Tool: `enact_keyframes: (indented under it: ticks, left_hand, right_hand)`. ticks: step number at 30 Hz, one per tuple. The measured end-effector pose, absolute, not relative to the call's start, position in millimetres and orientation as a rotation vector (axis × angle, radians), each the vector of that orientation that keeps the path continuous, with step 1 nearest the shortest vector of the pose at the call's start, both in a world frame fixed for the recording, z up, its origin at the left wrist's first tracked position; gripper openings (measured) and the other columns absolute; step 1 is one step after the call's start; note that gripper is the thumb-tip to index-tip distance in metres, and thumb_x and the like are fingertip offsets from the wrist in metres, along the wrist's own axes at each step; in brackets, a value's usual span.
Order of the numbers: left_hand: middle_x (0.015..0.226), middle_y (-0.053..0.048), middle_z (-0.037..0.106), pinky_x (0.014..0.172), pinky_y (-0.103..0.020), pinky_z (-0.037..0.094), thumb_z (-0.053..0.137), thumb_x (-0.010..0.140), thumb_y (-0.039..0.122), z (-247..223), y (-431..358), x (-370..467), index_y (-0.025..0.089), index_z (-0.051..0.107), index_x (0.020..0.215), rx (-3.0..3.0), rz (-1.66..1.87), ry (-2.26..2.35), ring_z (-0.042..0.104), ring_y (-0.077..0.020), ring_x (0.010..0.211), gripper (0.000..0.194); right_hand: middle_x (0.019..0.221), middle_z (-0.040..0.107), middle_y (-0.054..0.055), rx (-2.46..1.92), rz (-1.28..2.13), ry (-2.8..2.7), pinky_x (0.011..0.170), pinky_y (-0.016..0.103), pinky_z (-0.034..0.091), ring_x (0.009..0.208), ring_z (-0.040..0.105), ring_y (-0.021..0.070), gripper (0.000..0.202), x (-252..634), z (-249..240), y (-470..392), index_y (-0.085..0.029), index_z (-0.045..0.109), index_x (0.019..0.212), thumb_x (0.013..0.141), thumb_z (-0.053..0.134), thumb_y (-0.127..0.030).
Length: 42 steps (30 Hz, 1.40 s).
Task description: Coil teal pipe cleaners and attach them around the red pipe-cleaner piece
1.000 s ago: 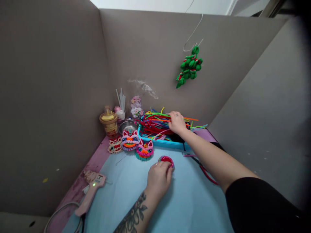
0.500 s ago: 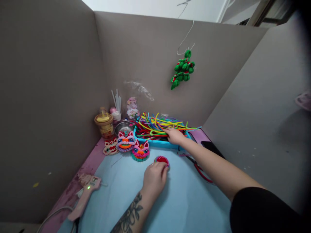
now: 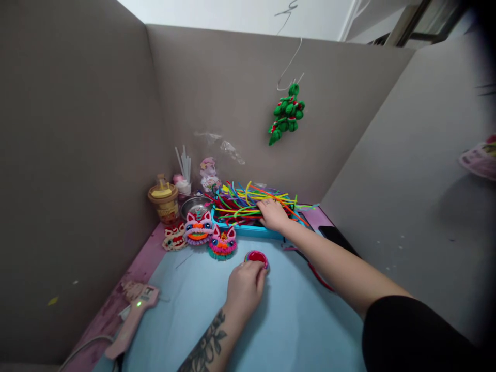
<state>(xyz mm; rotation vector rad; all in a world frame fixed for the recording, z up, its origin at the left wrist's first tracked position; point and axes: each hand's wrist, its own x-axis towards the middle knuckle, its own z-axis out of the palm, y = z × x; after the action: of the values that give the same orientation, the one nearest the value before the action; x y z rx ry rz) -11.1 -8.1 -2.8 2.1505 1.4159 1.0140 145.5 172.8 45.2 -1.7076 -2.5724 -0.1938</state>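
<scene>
Here, I watch the left hand [image 3: 246,285] pinch the ring [image 3: 257,257] at lower centre, seemingly steadying it, while the right hand [image 3: 273,215], grip unclear, touches mid-frame stems [image 3: 242,199].

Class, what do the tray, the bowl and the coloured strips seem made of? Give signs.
Tray: likely smooth plastic, given its evenly coloured blue rim. Bowl: apparently polished metal, silvery and reflective. Coloured strips: possibly fuzzy chenille over wire, matt and curving; any core is hidden.
</scene>
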Motion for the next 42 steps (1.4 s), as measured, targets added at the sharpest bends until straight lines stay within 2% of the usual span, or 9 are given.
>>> enact_keyframes:
  ticks: [2, 4, 10, 15, 23, 27, 31, 37, 42]
  left_hand:
    - [0.089, -0.005, 0.071, 0.076, -0.031, 0.048, 0.047, 0.087, 0.020, -2.9, -7.7, -11.4, 0.020, 0.066, 0.090, 2.155, 1.027, 1.408, 0.064, -0.0193, 0.082, 0.019]
    - [0.087, -0.005, 0.071, 0.074, -0.030, 0.048, 0.047, 0.087, 0.020, -2.4, -7.3, -11.9, 0.020, 0.066, 0.090, 2.161, 1.028, 1.421, 0.064, -0.0194, 0.080, 0.019]
    - [0.086, -0.005, 0.071, 0.071, -0.031, 0.047, 0.047, 0.087, 0.020, -1.6, -6.9, -12.3, 0.020, 0.066, 0.091, 2.177, 0.999, 1.447, 0.063, -0.0194, 0.078, 0.019]
    - [0.090, -0.005, 0.071, 0.075, -0.032, 0.048, 0.047, 0.087, 0.020, -4.6, -7.0, -11.1, 0.019, 0.065, 0.091, 2.156, 1.000, 1.414, 0.064, -0.0196, 0.081, 0.019]
    - [0.088, -0.005, 0.071, 0.075, -0.032, 0.048, 0.047, 0.088, 0.021, -2.0, -7.6, -13.6, 0.020, 0.066, 0.091, 2.146, 1.019, 1.421, 0.064, -0.0190, 0.080, 0.019]
    - [0.088, -0.005, 0.071, 0.075, -0.032, 0.047, 0.047, 0.088, 0.021, -1.1, -9.0, -14.0, 0.020, 0.066, 0.091, 2.151, 1.013, 1.433, 0.064, -0.0191, 0.080, 0.019]
    - [0.087, -0.005, 0.071, 0.074, -0.031, 0.047, 0.047, 0.087, 0.020, -1.1, -9.1, -13.8, 0.020, 0.066, 0.090, 2.151, 1.028, 1.434, 0.064, -0.0189, 0.079, 0.019]
    - [0.087, -0.005, 0.071, 0.074, -0.031, 0.047, 0.047, 0.087, 0.020, -3.0, -8.1, -12.9, 0.020, 0.066, 0.091, 2.154, 1.039, 1.420, 0.064, -0.0185, 0.079, 0.019]
    - [0.087, -0.005, 0.071, 0.075, -0.031, 0.047, 0.047, 0.087, 0.021, -2.5, -8.6, -13.4, 0.020, 0.067, 0.090, 2.153, 1.041, 1.420, 0.064, -0.0187, 0.080, 0.020]
  right_hand:
    - [0.138, 0.044, 0.017, -1.744, -0.199, -2.520, 0.103, 0.046, 0.028, 0.129, 0.034, 0.0311, 0.057, 138.5, 44.9, 182.7, -0.015, 0.037, 0.135, 0.080, 0.051, -0.017]
    - [0.138, 0.045, 0.017, -1.780, -0.167, -2.497, 0.101, 0.047, 0.030, 0.127, 0.037, 0.0316, 0.061, 131.5, 42.5, 194.4, -0.016, 0.036, 0.136, 0.077, 0.053, -0.015]
    - [0.123, 0.058, 0.015, -1.777, -0.006, -2.512, 0.092, 0.040, 0.040, 0.116, 0.050, 0.0293, 0.052, 119.6, 30.7, 215.4, -0.019, 0.050, 0.123, 0.072, 0.059, -0.013]
    - [0.117, 0.063, 0.012, -1.804, 0.152, -2.342, 0.086, 0.034, 0.045, 0.106, 0.058, 0.0269, 0.049, 128.6, 37.1, 228.3, -0.021, 0.052, 0.121, 0.073, 0.058, -0.014]
    - [0.096, 0.071, 0.004, -1.666, 0.634, -2.033, 0.078, 0.026, 0.050, 0.086, 0.066, 0.0194, 0.038, 162.7, 63.4, 252.3, -0.016, 0.063, 0.106, 0.069, 0.055, -0.011]
    - [0.083, 0.073, 0.003, -1.553, 0.913, -1.857, 0.070, 0.027, 0.054, 0.073, 0.069, 0.0187, 0.035, 172.8, 63.3, 247.3, -0.015, 0.065, 0.101, 0.069, 0.050, -0.009]
    - [0.081, 0.074, 0.006, -1.449, 1.112, -1.655, 0.068, 0.030, 0.057, 0.073, 0.070, 0.0213, 0.035, 177.0, 58.4, 238.3, -0.014, 0.064, 0.103, 0.070, 0.052, -0.010]
    - [0.076, 0.074, 0.009, -1.367, 1.231, -1.415, 0.068, 0.034, 0.059, 0.075, 0.071, 0.0250, 0.028, 184.2, 55.1, 232.5, -0.013, 0.065, 0.094, 0.066, 0.061, -0.011]
    - [0.068, 0.073, 0.008, -1.347, 1.266, -1.317, 0.070, 0.035, 0.059, 0.073, 0.071, 0.0241, 0.022, 188.6, 56.7, 230.0, -0.013, 0.065, 0.086, 0.065, 0.060, -0.008]
